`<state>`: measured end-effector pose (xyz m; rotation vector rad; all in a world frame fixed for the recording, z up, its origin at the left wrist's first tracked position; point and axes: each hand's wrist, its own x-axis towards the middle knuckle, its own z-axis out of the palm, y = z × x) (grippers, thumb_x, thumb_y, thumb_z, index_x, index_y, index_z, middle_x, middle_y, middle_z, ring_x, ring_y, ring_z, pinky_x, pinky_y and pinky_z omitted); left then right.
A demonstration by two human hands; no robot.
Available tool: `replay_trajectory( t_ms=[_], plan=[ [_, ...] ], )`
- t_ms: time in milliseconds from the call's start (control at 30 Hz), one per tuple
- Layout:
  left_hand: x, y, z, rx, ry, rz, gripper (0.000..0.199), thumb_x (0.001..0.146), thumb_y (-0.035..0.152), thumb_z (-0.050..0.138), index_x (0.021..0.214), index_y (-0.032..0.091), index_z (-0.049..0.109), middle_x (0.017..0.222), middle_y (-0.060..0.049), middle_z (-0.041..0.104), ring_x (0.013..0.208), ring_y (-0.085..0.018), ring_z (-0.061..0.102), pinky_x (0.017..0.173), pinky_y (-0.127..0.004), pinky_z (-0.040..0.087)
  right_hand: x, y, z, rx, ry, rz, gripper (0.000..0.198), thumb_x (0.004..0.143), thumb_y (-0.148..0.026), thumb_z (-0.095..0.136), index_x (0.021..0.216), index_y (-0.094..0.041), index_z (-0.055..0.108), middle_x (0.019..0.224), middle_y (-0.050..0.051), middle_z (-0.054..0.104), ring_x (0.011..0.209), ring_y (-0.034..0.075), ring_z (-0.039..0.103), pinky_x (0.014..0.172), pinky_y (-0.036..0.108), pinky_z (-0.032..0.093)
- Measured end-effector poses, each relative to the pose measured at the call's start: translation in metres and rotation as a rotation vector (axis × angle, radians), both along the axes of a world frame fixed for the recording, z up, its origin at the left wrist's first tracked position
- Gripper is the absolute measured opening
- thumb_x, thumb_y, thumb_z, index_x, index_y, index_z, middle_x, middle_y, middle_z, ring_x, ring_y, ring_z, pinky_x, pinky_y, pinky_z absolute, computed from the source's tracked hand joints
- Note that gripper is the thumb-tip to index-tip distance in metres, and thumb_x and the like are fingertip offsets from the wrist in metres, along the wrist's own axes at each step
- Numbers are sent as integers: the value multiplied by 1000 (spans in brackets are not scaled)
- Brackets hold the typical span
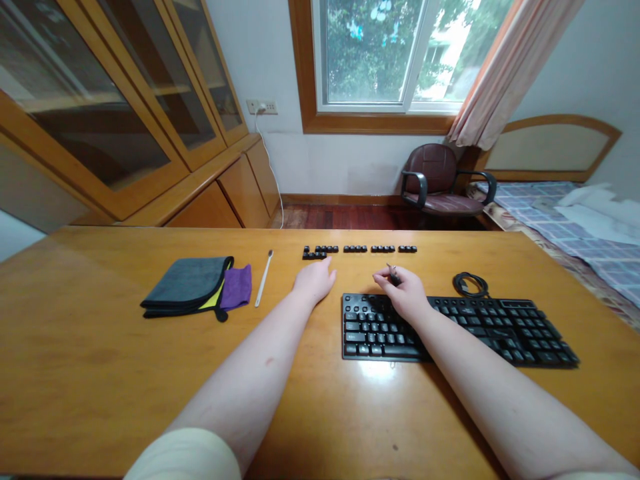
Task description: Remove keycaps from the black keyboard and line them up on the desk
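Observation:
My left hand [315, 280] rests on the desk by a short second row of black keycaps [314, 256]. Its index finger reaches to the right end of that row, with the thumb held apart. Above the upper left part of a black keyboard [390, 337], my right hand [407, 293] is closed on a small dark keycap puller [394, 275] whose thin metal tips point up. Several keys are off the keyboard's top left area, partly hidden by the right hand. A longer row of keycaps [355, 249] runs in groups along the far side.
A folded grey cloth [187, 283] and a purple cloth [237, 287] lie on the left, beside a white toothbrush [263, 283]. The keyboard's coiled cable [470, 285] sits behind it. Beyond the wooden desk [100, 373] stand a chair [437, 180], a bed and cabinets.

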<state>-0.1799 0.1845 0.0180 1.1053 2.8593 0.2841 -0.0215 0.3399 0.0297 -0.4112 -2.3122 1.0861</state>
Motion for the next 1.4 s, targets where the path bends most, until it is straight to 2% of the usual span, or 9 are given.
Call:
replay_trajectory(
  t_ms=[233,400,500,600,700,1400],
  plan=[
    [0,0,5,-10,-3,105,55,87,39,39,138,20,32,105,-14,66,93,-27,63,79,-36,47,0,1,-2,-6,5,4,23,77,-39,57,75,-18,65,71,4,66,67,19,60,67,32,46],
    [-8,-3,7,28,-9,206,52,87,37,39,135,19,35,102,-15,66,91,-27,64,76,-36,48,0,1,-2,4,14,-7,22,77,-39,58,75,-18,65,73,4,67,70,20,61,69,33,47],
    [-17,-8,6,86,1,239,42,87,35,39,127,23,44,98,-12,67,88,-27,64,74,-36,49,0,0,-1,4,18,-5,21,77,-38,58,74,-18,65,74,5,67,71,20,61,70,33,47],
    [-27,-14,6,160,23,217,33,87,31,38,117,26,53,102,-7,67,91,-24,63,76,-33,48,-1,0,-1,-3,12,-4,20,77,-38,58,74,-18,65,74,5,67,72,20,62,71,33,47],
    [-34,-19,7,195,9,178,33,86,28,39,114,29,56,105,-4,67,94,-21,62,79,-30,47,-1,0,-1,-13,7,-9,21,76,-38,59,75,-18,65,74,5,67,72,21,62,71,34,47],
    [-38,-16,-2,167,1,131,37,84,25,40,115,31,60,108,-3,66,95,-22,62,83,-33,48,-1,0,-2,-1,12,-3,21,77,-38,58,75,-18,65,73,4,67,69,19,61,68,31,46]
  ],
)
